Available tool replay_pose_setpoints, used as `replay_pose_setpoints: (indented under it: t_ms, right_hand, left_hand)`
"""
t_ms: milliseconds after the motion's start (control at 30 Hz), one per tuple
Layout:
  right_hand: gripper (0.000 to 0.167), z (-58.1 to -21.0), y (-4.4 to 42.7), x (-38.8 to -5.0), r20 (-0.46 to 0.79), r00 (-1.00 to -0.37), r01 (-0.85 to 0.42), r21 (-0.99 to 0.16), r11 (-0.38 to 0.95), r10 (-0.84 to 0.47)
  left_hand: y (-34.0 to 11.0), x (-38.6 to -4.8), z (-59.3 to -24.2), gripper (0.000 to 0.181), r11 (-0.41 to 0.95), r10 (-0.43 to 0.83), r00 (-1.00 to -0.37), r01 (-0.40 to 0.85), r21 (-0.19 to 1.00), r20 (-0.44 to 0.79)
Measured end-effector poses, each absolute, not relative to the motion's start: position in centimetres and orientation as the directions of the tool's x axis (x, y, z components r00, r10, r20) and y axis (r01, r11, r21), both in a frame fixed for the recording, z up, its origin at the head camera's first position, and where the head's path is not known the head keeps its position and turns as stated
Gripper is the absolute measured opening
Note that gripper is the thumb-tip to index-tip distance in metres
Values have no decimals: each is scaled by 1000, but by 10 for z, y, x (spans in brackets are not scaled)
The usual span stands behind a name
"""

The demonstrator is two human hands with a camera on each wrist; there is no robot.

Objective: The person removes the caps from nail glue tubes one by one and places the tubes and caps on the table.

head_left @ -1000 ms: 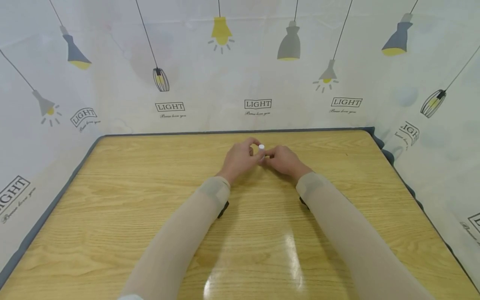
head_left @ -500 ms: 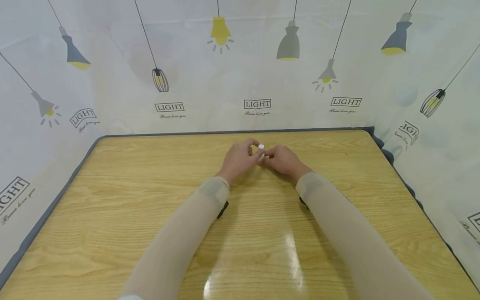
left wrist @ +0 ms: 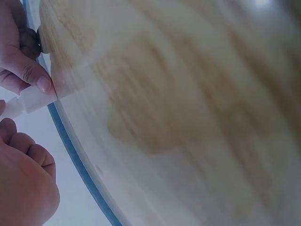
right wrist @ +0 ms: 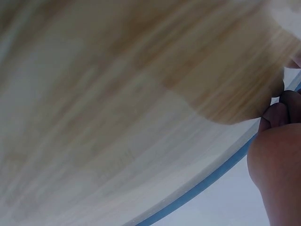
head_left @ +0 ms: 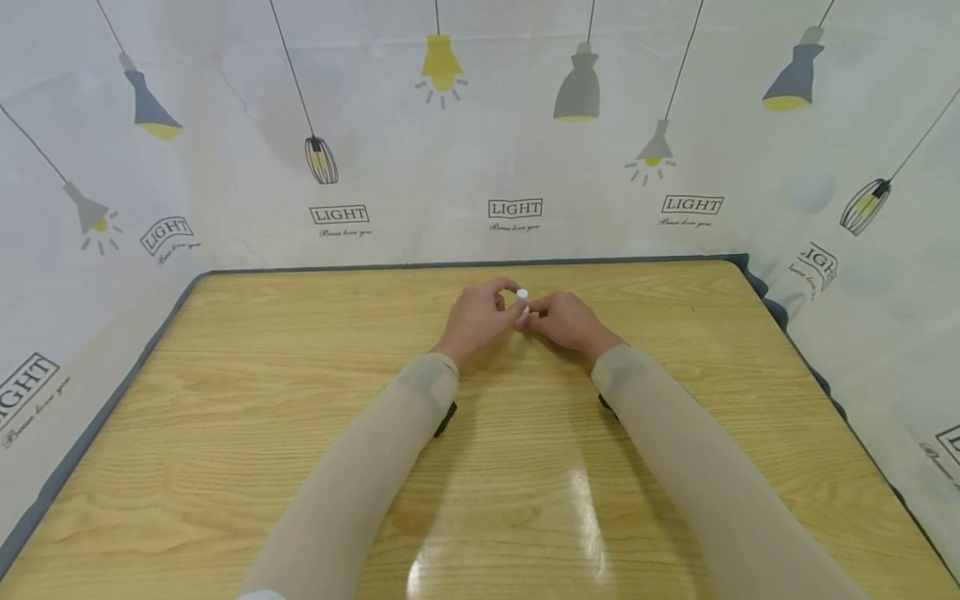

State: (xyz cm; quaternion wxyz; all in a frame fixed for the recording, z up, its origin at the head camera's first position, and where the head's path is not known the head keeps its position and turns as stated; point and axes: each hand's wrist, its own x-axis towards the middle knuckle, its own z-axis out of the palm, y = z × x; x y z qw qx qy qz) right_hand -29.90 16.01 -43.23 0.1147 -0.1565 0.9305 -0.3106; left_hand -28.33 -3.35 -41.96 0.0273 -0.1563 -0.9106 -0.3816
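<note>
A small white bottle-like object stands between both hands near the table's far edge. My left hand pinches its upper part between thumb and fingers. Lower down, my right hand pinches it from the other side. In the left wrist view, the wide white part lies under the right hand's thumb, the right hand above and the left hand below with curled fingers. The right wrist view shows part of my right hand; the object is hidden there.
The wooden table extends around both forearms. Behind it and at both sides hangs a pale curtain printed with lamps. Dark cloth edging runs along the table's rim.
Both hands keep nearly the same place. Slightly more of the white object's lower part shows between the fingertips than one second ago.
</note>
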Motion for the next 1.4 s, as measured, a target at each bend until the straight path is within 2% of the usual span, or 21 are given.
replay_pose_setpoints:
  t_ms: [367,833,1400]
  right_hand:
    - [40,-431,159,-298,-125,-927,-208,-614,761,-354]
    - [36,-432,160,-300,-99,-924,-241,-600,763,-370]
    - [40,-434,160,-301,-108,-924,-230,-612,756,-368]
  left_hand:
    - [-33,-283,-419,29,672,244,-951,306,675,189]
    - [-32,-284,-418,33,678,265,-953,293,674,147]
    - [-32,-282,-416,33,653,230,-948,319,687,222]
